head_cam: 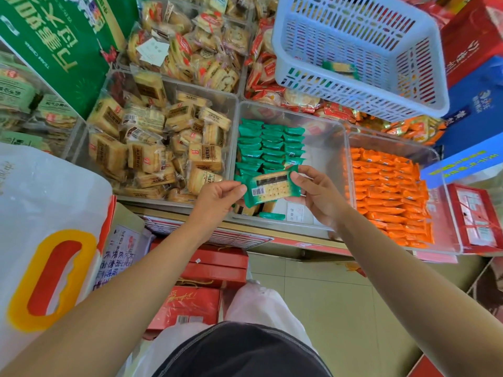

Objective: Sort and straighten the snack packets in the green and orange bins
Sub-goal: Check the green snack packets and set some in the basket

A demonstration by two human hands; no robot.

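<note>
Holding the green packet (272, 187) by its two short ends, the left hand (217, 197) pinches the left seal and the right hand (315, 191) pinches the right seal. The hands are therefore apart, with the packet stretched flat between them. The packet hangs just above the near part of the clear bin (324, 159), where the green rows (269, 142) stand, and its barcode side faces up. I judge that the step in hand is to add this packet to the rows. To do it well, it is better to turn the packet so that its long side runs the same way as its neighbours. Then it should be tilted on its edge like them and pressed against the nearest packet of a row, not laid on top. A few loose packets (261, 210) lie at the near end under the hands, and they probably need the same treatment. The orange bin (441, 208), just beside on the right, looks tidy, and no green packet should go there.
</note>
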